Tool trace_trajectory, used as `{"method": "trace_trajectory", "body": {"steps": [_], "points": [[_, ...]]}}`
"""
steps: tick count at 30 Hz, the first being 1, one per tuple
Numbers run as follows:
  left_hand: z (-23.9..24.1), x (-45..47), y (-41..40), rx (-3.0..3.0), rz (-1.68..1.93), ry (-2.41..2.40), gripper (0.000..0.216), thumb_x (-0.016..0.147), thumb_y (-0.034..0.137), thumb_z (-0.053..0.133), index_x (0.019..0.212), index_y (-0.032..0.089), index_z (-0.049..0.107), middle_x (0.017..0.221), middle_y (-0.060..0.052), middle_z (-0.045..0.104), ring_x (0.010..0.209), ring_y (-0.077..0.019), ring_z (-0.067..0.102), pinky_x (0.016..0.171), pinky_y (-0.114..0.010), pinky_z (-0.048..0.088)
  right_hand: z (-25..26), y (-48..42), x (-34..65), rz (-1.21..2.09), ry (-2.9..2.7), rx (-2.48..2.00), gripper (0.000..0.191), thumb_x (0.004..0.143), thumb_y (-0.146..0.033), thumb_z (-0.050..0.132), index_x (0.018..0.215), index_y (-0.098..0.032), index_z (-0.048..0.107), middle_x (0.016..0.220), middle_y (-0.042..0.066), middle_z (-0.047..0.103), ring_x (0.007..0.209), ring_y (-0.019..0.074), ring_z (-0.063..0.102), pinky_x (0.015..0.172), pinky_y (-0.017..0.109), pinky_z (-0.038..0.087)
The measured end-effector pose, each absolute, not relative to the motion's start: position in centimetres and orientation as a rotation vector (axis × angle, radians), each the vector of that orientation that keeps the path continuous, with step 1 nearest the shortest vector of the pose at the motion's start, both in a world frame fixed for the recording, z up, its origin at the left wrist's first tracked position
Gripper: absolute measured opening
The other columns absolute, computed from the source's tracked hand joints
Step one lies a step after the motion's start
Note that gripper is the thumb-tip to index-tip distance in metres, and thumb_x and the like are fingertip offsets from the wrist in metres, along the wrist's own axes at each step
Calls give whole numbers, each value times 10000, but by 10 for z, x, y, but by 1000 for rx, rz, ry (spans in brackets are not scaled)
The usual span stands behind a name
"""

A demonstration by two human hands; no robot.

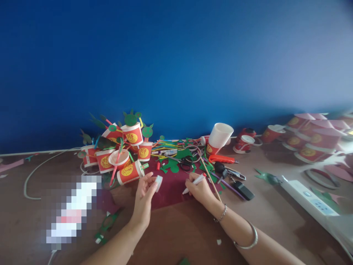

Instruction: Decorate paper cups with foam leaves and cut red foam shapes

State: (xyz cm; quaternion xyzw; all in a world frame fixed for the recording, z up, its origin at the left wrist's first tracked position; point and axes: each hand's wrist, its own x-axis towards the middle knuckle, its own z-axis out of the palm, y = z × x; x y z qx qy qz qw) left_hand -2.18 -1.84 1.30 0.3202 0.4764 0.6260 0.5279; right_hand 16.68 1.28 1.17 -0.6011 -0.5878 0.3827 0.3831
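Between the thumb and fingers of my left hand (pixel 145 189) is a small white piece of paper (pixel 158 183), held upright above the dark red sheet (pixel 171 189). My right hand (pixel 200 188) is closed around a white marker (pixel 199 179) with a red end, its tip slanting down to the left. A small red cap (pixel 158 166) lies on the sheet beyond my hands. Green paper scraps (pixel 173 166) and black-handled scissors (pixel 186 163) are spread behind it. Paper cups (pixel 130 172) with straws and green cut-outs are heaped left of my left hand.
A stack of white cups (pixel 220 135) stands at the back. Right of my right hand lie a red box cutter (pixel 220 159), keys with a black fob (pixel 242 189) and a power strip (pixel 311 198). A pixelated bright object (pixel 74 211) lies left. The blue wall (pixel 176 66) bounds the table.
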Motion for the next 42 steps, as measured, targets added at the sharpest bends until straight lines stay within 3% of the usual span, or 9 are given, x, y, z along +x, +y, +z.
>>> {"method": "trace_trajectory", "body": {"steps": [4,10,16,22,28,36,42], "points": [[12,-22,-18,780,1510,1136,411,696,361,695,1057,212,567,943,-36,598,927,-186,546,818,-315,415,12,14,169,1058,-1424,-1499,189,628,-184,450,488,-221,328,351,-73,387,341,86,417,350,175,269],[15,-21,-18,769,1511,1149,419,678,358,708,1044,206,574,934,-37,600,906,-189,555,794,-311,425,16,10,169,1091,-1358,-1344,282,782,-337,486,560,-216,360,350,-88,376,337,73,366,382,184,277],[13,-21,-18,774,1508,1142,410,687,358,701,1047,212,571,935,-28,596,914,-180,543,798,-301,422,18,9,167,1225,-1488,-1277,221,743,-295,578,611,-198,429,444,-66,477,403,76,402,416,182,288],[9,-22,-17,779,1510,1127,398,712,353,686,1063,216,560,958,-32,598,934,-179,544,806,-306,417,20,7,166,1197,-1571,-1279,246,786,-307,518,589,-202,412,421,-61,464,399,82,399,424,190,300],[11,-21,-17,764,1517,1085,434,686,333,711,1067,207,546,934,-36,608,891,-180,562,767,-305,433,20,4,162,1160,-1610,-1294,190,704,-233,571,592,-200,421,471,-58,487,427,81,408,410,185,287],[8,-23,-15,588,1561,986,368,731,340,660,1056,201,561,1010,-37,598,982,-174,550,876,-308,387,13,7,163,1164,-1620,-1300,207,730,-235,559,576,-204,424,463,-39,541,423,95,463,415,192,315],[12,-22,-15,534,1586,914,357,746,362,630,1040,170,563,916,-34,622,846,-152,581,837,-319,412,12,10,162,1150,-1586,-1324,243,748,-255,541,554,-213,401,427,-37,523,412,110,483,418,201,323]]}}
